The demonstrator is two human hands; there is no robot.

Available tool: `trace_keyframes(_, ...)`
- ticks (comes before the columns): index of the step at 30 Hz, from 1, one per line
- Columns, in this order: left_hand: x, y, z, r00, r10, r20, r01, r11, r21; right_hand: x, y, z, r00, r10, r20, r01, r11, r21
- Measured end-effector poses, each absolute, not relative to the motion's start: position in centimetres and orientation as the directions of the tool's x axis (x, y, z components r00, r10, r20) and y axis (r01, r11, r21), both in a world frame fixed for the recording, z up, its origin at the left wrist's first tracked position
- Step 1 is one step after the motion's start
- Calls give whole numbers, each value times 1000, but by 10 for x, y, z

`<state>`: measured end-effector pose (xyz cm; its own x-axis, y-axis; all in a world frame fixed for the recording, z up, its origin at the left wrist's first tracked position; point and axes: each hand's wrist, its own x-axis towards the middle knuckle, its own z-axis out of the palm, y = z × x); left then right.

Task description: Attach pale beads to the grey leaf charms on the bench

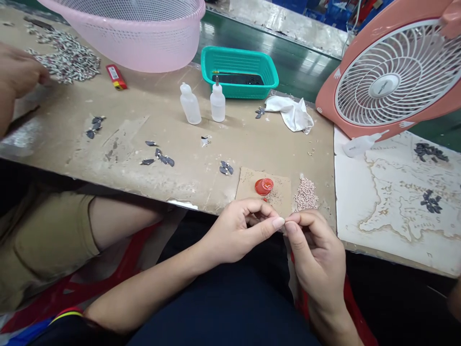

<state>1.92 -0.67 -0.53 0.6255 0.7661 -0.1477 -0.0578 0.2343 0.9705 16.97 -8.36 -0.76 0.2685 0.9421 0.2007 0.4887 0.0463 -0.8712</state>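
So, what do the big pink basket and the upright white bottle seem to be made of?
The pink basket looks like moulded plastic, smooth and slightly translucent, with small regular mesh holes. The upright bottle looks like milky plastic, perhaps polyethylene, with a matte finish and light showing through.

L hand (236,235) & R hand (317,254) pinch tiny piece (284,223) betw fingertips (277,222), kind unclear, just off counter (187,185) edge. Nearby: red cap (264,186) on cardboard sq (281,194), pinkish bead pile (306,194) beside it. Further: 2 plastic dropper btls (218,103), teal basket (237,54). Co-worker's hand (18,69) far L by heap of small pieces (65,60).
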Motion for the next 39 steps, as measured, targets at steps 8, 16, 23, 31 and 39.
trace_keyframes(8,-26,47,-36,296,915,274,648,-403,647,181,-59,-17,383,899,214,513,-14,-858)
trace_keyframes(16,-35,67,-35,401,899,177,804,-438,402,184,-32,-18,208,926,314,779,38,-626)
trace_keyframes(23,-41,66,-41,332,891,310,629,-454,631,181,-21,-16,157,958,242,862,-14,-506)
trace_keyframes(31,-45,56,-40,183,978,104,167,-135,977,181,-18,-15,155,966,207,889,-45,-455)
trace_keyframes(39,-45,52,-38,241,968,-75,-131,109,985,179,-17,-12,126,966,227,916,-26,-400)
